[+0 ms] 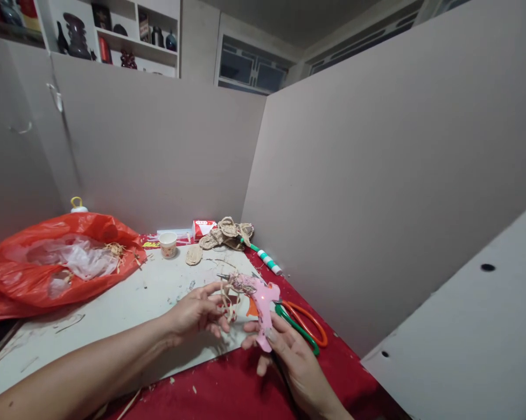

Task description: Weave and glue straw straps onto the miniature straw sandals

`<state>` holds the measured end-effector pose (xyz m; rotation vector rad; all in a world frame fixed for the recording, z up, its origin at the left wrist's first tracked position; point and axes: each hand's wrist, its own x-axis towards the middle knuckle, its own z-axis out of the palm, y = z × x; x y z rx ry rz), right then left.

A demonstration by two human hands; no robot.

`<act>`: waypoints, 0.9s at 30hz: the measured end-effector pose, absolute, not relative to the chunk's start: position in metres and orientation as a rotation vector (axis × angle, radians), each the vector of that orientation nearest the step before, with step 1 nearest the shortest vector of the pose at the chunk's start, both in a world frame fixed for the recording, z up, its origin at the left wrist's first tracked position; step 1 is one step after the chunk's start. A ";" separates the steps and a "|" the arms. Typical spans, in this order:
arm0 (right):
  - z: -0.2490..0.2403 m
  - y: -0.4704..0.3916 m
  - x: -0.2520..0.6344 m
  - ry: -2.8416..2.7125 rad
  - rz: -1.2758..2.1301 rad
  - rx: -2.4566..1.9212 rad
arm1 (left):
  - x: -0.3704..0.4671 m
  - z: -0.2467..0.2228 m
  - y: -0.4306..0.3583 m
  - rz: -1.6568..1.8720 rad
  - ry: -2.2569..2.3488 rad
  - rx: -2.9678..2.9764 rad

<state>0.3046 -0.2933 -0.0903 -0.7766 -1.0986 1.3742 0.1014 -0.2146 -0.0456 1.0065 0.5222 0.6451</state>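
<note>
Nearest the camera, a pink glue gun [263, 306] was gripped by the right hand [289, 356], the fingers wrapped shut around its handle and the nozzle pointed left, over the red cloth [245, 385] at the table's near edge. Just left of it, a small bundle of straw strands [229, 303] was pinched between the fingertips of the left hand [197, 312], closed on the strands and held right at the gun's nozzle, above the edge of the white board [114, 309]. Just beyond the right hand, scissors [304, 324] with orange and green handles were seen lying on the cloth, touching the gun's far side as far as could be told.

Further back, bits of straw were scattered on the board. A red plastic bag [48, 262] was slumped on the left, clear plastic and straw showing at its mouth. Behind the board, a small paper cup [168, 244] stood upright, with a flat woven oval [193, 255] near it. A heap of woven straw pieces [228, 233] was piled against the partition wall [158, 146], a red-and-white box [203, 227] beside it, and a green-and-white striped stick [265, 259] lay to the right.
</note>
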 end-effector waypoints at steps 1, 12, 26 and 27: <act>-0.091 -0.292 0.304 -1.096 1.364 -0.786 | 0.103 -0.045 -0.216 0.628 0.504 0.990; -0.098 -0.285 0.300 -1.085 1.309 -0.816 | 0.123 -0.062 -0.211 0.679 0.665 1.070; -0.096 -0.286 0.312 -0.875 1.407 -0.820 | 0.082 -0.075 -0.196 0.780 0.861 0.958; -0.095 -0.287 0.313 -0.873 1.421 -0.823 | 0.079 -0.076 -0.195 0.780 0.869 0.952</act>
